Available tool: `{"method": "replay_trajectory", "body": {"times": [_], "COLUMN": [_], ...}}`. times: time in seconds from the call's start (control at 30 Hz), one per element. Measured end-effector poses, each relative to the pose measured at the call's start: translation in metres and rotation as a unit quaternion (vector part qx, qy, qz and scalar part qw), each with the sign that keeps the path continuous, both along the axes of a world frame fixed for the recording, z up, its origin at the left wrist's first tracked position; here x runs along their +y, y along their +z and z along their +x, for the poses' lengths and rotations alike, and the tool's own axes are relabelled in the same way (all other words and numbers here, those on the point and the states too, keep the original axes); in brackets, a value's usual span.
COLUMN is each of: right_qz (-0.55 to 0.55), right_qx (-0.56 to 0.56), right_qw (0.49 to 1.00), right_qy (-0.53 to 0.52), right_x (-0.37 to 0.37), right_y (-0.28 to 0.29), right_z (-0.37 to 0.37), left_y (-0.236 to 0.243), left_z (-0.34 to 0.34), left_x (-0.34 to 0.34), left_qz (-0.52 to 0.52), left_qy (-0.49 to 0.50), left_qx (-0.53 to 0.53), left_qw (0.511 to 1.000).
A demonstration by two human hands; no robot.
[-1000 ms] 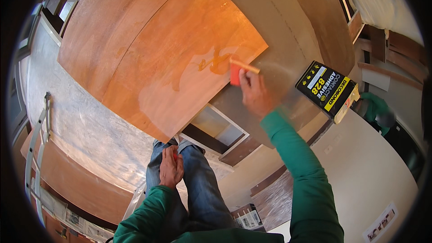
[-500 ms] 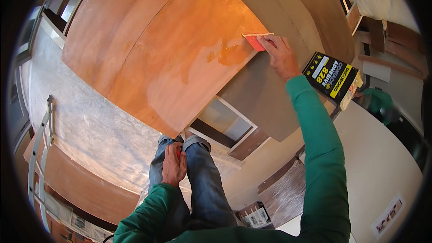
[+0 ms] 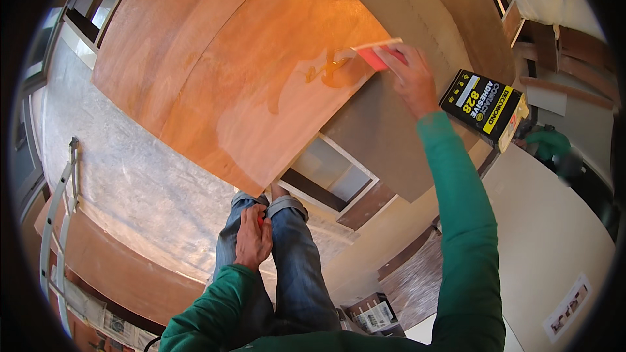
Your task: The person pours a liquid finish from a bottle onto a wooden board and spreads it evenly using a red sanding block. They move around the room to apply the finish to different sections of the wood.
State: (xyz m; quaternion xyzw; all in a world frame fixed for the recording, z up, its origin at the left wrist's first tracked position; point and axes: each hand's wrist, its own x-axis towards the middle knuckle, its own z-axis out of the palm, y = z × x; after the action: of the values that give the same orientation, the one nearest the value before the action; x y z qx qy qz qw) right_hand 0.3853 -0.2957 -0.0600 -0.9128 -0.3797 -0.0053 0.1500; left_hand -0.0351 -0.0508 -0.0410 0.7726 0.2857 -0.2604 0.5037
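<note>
Left hand resting closed on the jeans with something small and red tucked in the grip, plus a small dark box with a pale label near the bottom edge. Farther out, right hand pinching a red spreader with a pale blade, laid on an amber glue puddle at the far corner of the plywood sheet. Glossy only near that corner, so most likely early days; black-and-yellow adhesive tin just beyond the hand on the grey board.
</note>
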Motion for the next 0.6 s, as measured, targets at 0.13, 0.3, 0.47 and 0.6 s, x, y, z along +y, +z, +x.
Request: {"method": "replay_trajectory", "body": {"times": [0.13, 0.3, 0.47, 0.6], "right_qz": [-0.03, -0.096, -0.041, 0.033], "right_qx": [-0.031, -0.001, 0.095, 0.053], "right_qw": [0.998, 0.992, 0.994, 0.997], "right_qy": [0.039, 0.083, 0.022, -0.053], "right_x": [0.018, -0.043, -0.023, 0.005], "right_y": [-0.032, -0.044, -0.009, 0.0], "right_z": [0.028, -0.014, -0.099, -0.077], "left_y": [-0.001, -0.004, 0.002, 0.012], "left_z": [0.0, -0.003, 0.0, -0.002], "left_x": [-0.004, -0.003, -0.003, -0.005], "left_qz": [0.002, 0.001, -0.004, -0.026], "left_qy": [0.0, 0.009, 0.02, -0.003], "left_qx": [-0.005, -0.011, -0.009, -0.057], "left_qw": [1.0, 1.0, 1.0, 0.998]}}
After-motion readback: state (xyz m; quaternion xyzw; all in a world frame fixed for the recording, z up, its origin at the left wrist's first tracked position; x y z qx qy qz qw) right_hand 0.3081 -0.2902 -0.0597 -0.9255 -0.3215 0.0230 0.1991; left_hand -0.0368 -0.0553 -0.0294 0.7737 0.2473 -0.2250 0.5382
